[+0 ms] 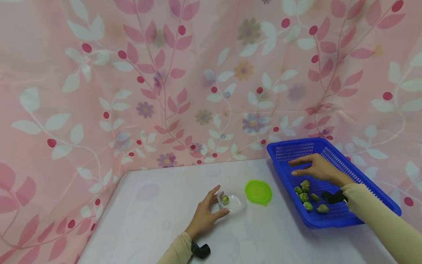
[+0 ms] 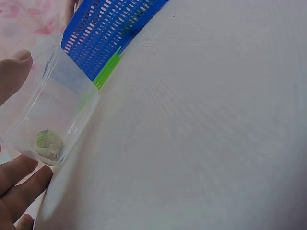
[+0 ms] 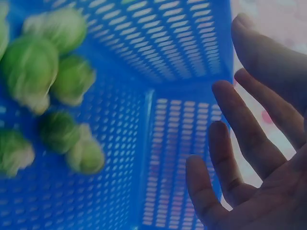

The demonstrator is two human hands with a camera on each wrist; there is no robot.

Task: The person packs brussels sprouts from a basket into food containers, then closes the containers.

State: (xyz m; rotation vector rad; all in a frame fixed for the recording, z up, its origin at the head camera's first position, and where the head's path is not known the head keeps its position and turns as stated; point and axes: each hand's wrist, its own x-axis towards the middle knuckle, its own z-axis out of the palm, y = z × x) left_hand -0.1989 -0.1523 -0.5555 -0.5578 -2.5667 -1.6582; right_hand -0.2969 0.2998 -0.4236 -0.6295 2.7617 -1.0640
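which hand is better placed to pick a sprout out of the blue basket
Right, I'd say: the right hand hovers empty over the blue basket, near the sprouts. The left hand holds the clear cup, with the green lid between it and the basket.

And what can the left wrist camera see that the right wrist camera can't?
Left wrist only, clearly: the left hand holding a transparent plastic tub with one round green sprout inside, and a bright green plastic lid.
Right wrist only, clearly: the right hand and more round green sprouts.
Both: the blue plastic basket with holes, and pink patterned cloth.
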